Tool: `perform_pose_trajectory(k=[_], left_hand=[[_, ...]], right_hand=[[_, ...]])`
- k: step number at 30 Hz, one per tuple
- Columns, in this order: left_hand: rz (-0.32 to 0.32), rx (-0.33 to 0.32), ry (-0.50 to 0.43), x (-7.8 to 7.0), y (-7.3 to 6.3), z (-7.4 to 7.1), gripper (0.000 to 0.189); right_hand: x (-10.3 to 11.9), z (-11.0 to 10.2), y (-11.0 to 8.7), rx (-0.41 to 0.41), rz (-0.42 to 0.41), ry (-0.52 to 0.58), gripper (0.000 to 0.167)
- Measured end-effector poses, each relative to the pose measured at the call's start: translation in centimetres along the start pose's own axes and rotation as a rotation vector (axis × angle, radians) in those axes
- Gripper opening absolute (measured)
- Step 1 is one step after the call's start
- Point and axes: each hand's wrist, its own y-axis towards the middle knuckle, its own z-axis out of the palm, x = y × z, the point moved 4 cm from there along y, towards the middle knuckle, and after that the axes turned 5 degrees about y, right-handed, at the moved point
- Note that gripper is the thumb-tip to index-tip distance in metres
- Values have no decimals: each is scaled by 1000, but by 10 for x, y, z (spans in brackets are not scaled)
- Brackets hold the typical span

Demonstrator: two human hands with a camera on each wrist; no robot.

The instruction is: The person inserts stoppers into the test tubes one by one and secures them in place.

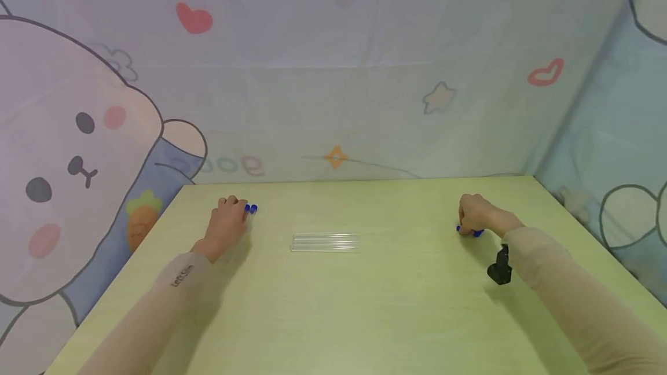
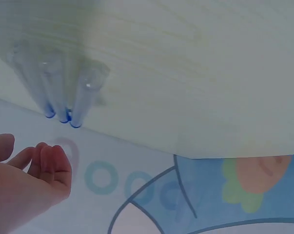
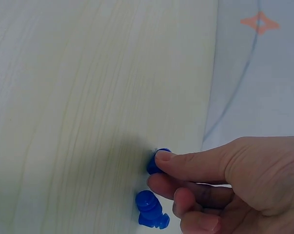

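Observation:
With thumb and index finger my right hand [image 1: 473,214] pinches a blue stopper [image 3: 153,165] at the table's right side. Just below it in the right wrist view lie more blue stoppers [image 3: 148,207]. At the far left, my left hand [image 1: 225,225] is low over the table beside small blue pieces [image 1: 253,209]. Its fingers [image 2: 54,168] are loosely bent, with nothing seen between them in the left wrist view. Three clear tubes with blue ends [image 2: 86,87] show near the table edge there. Several clear tubes [image 1: 325,242] lie side by side mid-table.
The pale wood-grain table [image 1: 333,305] ends against a printed cloth backdrop [image 1: 312,74]. Another cloth [image 1: 615,161] hangs at the right. A black device [image 1: 500,268] is attached under the right sleeve.

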Motion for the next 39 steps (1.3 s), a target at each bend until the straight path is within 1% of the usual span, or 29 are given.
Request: perform_pose_trajectory(k=[3,8,11,14,15,20,22,25,27,31,33,39], left_hand=[[51,-3,-24,-19,3,1,31],[129,-6,-57,-51,9,8,27],[199,-35,-71,-70,13,12,23],[259,-30,-88,-88,17,14,22],[272,-19,-95,-93,18,14,21],[330,111,-154,-115,24,20,22],[368,152,-180,-123,25,23,22],[428,187,-215,-132,27,27,20],[454,207,-231,-136,28,30,18],[474,238,-240,-143,28,33,16],[480,240,-238,-146,29,34,17],[477,251,-263,-153,30,38,28]], right_hand=[[0,1,1,2,10,2,8],[-1,2,2,-8,7,-29,11],[0,3,3,-20,6,-50,12],[1,3,3,-31,5,-59,12],[1,3,3,-31,7,-59,12],[3,3,1,-25,17,-48,14],[3,3,1,-25,20,-51,16],[3,3,3,-28,14,-63,16],[3,3,4,-31,12,-71,15],[2,3,6,-37,10,-82,13],[1,3,6,-39,17,-85,12],[1,5,6,-48,24,-116,9]])
